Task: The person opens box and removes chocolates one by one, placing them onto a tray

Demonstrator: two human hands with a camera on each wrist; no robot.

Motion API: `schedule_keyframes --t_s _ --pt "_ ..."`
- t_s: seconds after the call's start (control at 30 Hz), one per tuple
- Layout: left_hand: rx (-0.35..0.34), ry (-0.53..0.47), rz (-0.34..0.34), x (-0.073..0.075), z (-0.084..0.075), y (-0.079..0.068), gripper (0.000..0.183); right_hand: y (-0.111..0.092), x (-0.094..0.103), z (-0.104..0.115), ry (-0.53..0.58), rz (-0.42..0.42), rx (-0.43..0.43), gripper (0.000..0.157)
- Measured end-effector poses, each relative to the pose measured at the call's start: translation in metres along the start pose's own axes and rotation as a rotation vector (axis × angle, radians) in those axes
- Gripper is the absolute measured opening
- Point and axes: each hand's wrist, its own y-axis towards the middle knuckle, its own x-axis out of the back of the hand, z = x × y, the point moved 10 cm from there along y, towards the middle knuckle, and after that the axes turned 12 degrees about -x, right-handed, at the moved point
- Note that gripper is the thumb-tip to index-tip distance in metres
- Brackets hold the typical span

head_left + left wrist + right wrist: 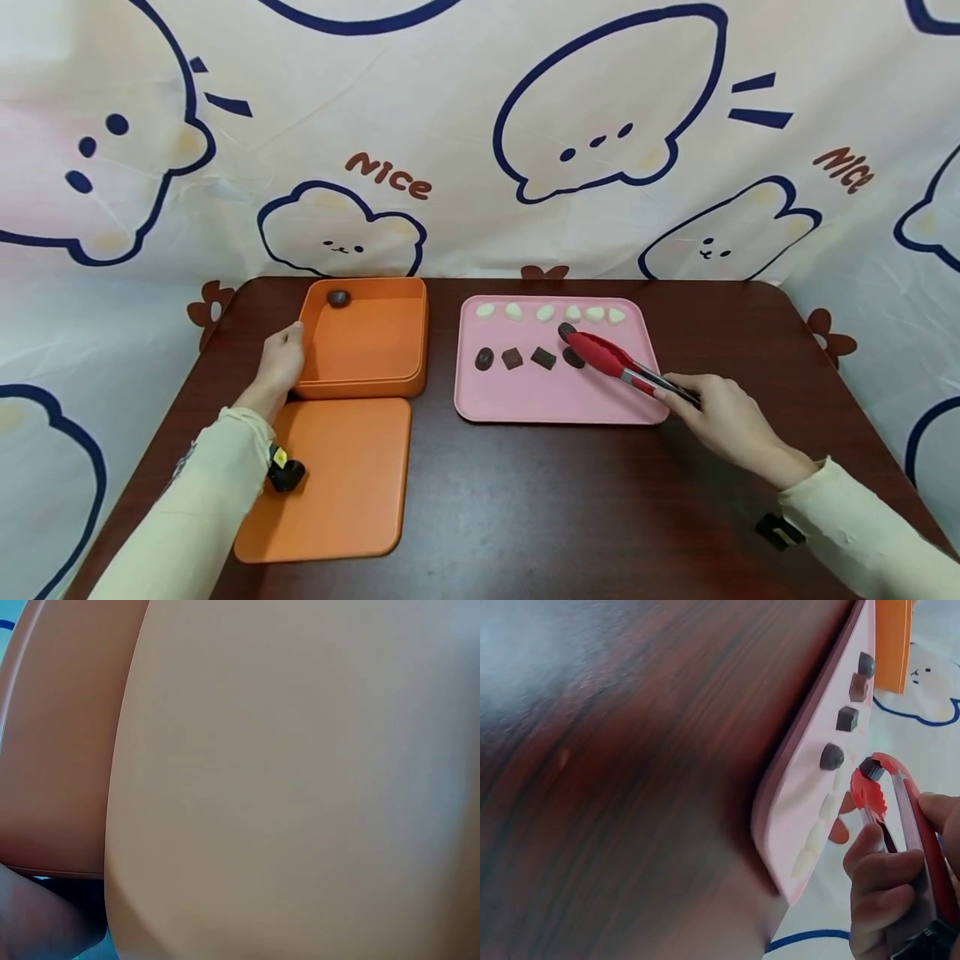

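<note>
My right hand [723, 421] grips red-tipped tongs [600, 353] over the pink tray [517, 400]. Pinched between the tong tips is a dark chocolate piece [871, 768], held above the tray. Below lies a row of several brown chocolates [543, 358], some round and some square. Behind them runs a row of several white pieces [544, 312]. At the left, my left hand [279, 367] holds the side wall of an orange box [360, 388]. One dark round chocolate [338, 298] sits inside the box near its back left corner.
An orange lid [345, 483] lies flat in front of the box, partly under the left forearm. Both containers stand on a dark wooden table [525, 517]. A patterned white curtain [465, 150] closes off the back and sides.
</note>
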Motion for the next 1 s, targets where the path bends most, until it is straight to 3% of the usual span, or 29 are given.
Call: schedule_keyframes --t_s 0.43,0.73,1.0 --pt "-0.013 -0.011 -0.006 -0.002 0.000 0.001 0.054 -0.006 -0.001 -0.030 -0.021 0.056 -0.075 0.058" --pt "-0.005 -0.013 -0.020 -0.001 -0.002 0.001 0.051 -0.011 -0.001 -0.035 0.002 0.078 -0.046 0.051" --pt "0.004 -0.030 -0.015 -0.001 0.000 0.000 0.050 -0.011 0.000 -0.038 -0.013 0.073 -0.065 0.055"
